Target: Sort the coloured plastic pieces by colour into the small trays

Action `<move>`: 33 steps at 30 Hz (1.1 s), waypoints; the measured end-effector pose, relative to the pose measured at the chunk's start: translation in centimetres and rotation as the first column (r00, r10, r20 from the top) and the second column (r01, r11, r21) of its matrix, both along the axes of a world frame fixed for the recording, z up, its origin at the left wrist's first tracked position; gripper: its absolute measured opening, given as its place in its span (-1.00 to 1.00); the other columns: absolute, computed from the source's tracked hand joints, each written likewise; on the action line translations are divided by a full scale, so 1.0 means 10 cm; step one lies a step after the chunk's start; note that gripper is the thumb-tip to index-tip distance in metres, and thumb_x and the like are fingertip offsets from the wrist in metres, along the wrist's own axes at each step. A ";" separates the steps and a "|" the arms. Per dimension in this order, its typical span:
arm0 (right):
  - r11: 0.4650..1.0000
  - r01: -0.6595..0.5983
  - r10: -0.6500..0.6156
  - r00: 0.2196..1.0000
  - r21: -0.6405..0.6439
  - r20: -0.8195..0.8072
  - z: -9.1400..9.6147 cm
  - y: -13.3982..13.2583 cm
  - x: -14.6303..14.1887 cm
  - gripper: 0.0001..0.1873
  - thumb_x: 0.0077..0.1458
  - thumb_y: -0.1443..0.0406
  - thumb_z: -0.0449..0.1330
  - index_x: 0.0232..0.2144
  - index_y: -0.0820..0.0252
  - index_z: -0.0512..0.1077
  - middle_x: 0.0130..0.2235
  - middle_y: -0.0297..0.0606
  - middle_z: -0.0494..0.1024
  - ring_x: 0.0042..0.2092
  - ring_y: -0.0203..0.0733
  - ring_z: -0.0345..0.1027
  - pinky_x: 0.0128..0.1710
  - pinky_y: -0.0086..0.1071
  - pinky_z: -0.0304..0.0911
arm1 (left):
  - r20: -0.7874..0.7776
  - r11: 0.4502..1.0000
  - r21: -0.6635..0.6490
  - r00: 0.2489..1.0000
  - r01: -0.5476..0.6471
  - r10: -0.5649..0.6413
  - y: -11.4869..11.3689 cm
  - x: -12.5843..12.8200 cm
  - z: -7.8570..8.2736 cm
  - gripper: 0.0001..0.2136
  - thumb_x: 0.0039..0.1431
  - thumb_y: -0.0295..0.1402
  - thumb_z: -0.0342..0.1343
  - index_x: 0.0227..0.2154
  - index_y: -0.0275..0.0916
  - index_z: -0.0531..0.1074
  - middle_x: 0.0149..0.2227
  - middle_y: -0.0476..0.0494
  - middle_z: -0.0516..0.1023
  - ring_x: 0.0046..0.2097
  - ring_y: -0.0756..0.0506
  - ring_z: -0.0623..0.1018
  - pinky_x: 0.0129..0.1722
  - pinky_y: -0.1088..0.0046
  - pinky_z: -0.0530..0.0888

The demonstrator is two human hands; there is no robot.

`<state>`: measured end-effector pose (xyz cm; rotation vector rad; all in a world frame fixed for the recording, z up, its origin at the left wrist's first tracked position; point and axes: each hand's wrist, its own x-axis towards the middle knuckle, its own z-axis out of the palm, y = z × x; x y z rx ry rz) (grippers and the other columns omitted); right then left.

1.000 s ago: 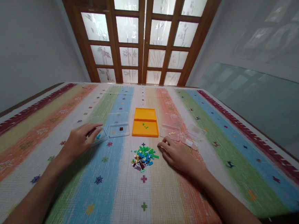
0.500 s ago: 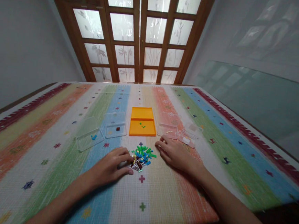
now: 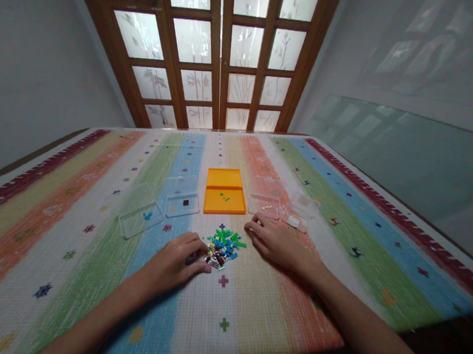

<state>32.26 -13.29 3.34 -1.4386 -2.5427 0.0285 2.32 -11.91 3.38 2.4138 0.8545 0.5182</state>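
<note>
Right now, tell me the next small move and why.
Probably pinch a brown piece with the left hand: it rests partly open at the mixed pile, and a clear tray holds a dark brown block.

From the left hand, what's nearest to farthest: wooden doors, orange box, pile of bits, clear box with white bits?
From the left hand, in the head view:
1. Pile of bits: immediately right.
2. Orange box: ahead, slightly right.
3. Clear box with white bits: ahead, farther right.
4. Wooden doors: in the background.
</note>
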 end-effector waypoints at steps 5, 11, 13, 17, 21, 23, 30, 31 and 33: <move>1.000 0.001 -0.001 1.000 -0.012 -0.001 0.02 -0.01 -0.01 -0.80 0.38 0.38 -0.01 -0.21 0.19 0.42 -0.16 -0.13 0.48 -0.22 -0.18 0.37 -0.22 -0.33 0.20 | 0.011 1.000 0.005 1.000 0.016 -0.016 -0.02 0.02 -0.02 -0.85 0.34 -0.23 0.19 -0.16 -0.18 0.54 -0.24 -0.13 0.52 -0.20 -0.13 0.53 -0.18 0.31 0.47; 1.000 0.013 -0.013 1.000 0.003 0.003 0.04 -0.01 -0.02 -0.82 0.36 0.40 0.02 -0.22 0.17 0.43 -0.18 -0.14 0.49 -0.23 -0.17 0.38 -0.25 -0.33 0.18 | -0.003 0.999 0.025 0.999 0.032 -0.032 -0.03 0.02 -0.04 -0.84 0.39 -0.34 0.10 -0.13 -0.18 0.57 -0.22 -0.17 0.52 -0.19 -0.13 0.53 -0.18 0.31 0.49; 1.000 0.011 -0.011 1.000 0.004 0.000 0.04 -0.01 -0.02 -0.82 0.36 0.40 0.02 -0.22 0.17 0.43 -0.18 -0.14 0.49 -0.22 -0.17 0.37 -0.25 -0.34 0.18 | -0.010 0.999 0.022 0.999 0.037 -0.037 -0.03 0.03 -0.04 -0.85 0.37 -0.38 0.10 -0.14 -0.19 0.58 -0.22 -0.17 0.51 -0.20 -0.13 0.53 -0.18 0.31 0.49; 1.000 0.009 -0.009 1.000 -0.004 0.005 0.04 -0.01 -0.02 -0.82 0.35 0.41 0.03 -0.22 0.19 0.43 -0.18 -0.15 0.48 -0.24 -0.19 0.37 -0.25 -0.34 0.18 | 0.005 0.999 0.017 0.999 0.038 -0.038 -0.01 0.04 -0.05 -0.85 0.36 -0.42 0.08 -0.17 -0.19 0.57 -0.24 -0.15 0.50 -0.22 -0.12 0.52 -0.19 0.34 0.48; 1.000 0.003 -0.003 1.000 0.004 -0.002 0.00 0.01 0.00 -0.82 0.36 0.39 0.02 -0.22 0.19 0.43 -0.17 -0.14 0.48 -0.23 -0.18 0.38 -0.25 -0.34 0.19 | 0.031 0.998 0.024 0.998 0.052 -0.053 0.00 0.04 -0.06 -0.85 0.34 -0.46 0.08 -0.20 -0.19 0.56 -0.25 -0.15 0.49 -0.21 -0.12 0.51 -0.20 0.35 0.47; 1.000 0.002 -0.002 1.000 0.003 -0.010 -0.02 0.01 0.01 -0.82 0.36 0.39 0.02 -0.21 0.18 0.43 -0.17 -0.14 0.48 -0.23 -0.17 0.38 -0.25 -0.34 0.20 | 0.048 0.997 0.036 0.997 0.064 -0.066 0.00 0.04 -0.07 -0.85 0.35 -0.47 0.07 -0.23 -0.19 0.54 -0.25 -0.15 0.48 -0.21 -0.12 0.50 -0.21 0.35 0.46; 1.000 -0.003 0.003 1.000 -0.011 -0.014 -0.01 0.01 0.01 -0.81 0.37 0.40 0.00 -0.21 0.17 0.41 -0.17 -0.14 0.47 -0.21 -0.17 0.37 -0.21 -0.33 0.23 | 0.047 0.988 0.109 0.992 0.112 -0.117 0.02 0.06 -0.07 -0.83 0.41 -0.44 -0.01 -0.27 -0.21 0.47 -0.27 -0.15 0.47 -0.23 -0.11 0.46 -0.24 0.38 0.43; 1.000 -0.001 0.001 1.000 -0.012 -0.008 0.00 0.01 0.01 -0.81 0.37 0.39 0.00 -0.21 0.16 0.41 -0.17 -0.14 0.47 -0.21 -0.17 0.37 -0.21 -0.33 0.23 | 0.048 0.986 0.120 0.992 0.113 -0.119 0.02 0.06 -0.06 -0.83 0.42 -0.43 -0.02 -0.26 -0.21 0.47 -0.27 -0.15 0.47 -0.23 -0.11 0.46 -0.24 0.38 0.43; 1.000 0.001 -0.001 1.000 -0.012 0.000 0.00 0.01 0.01 -0.82 0.36 0.39 0.00 -0.21 0.16 0.41 -0.16 -0.15 0.47 -0.21 -0.17 0.37 -0.21 -0.32 0.23 | 0.063 0.984 0.140 0.991 0.110 -0.119 0.02 0.06 -0.04 -0.82 0.43 -0.41 -0.04 -0.25 -0.21 0.46 -0.28 -0.15 0.48 -0.24 -0.11 0.46 -0.24 0.37 0.43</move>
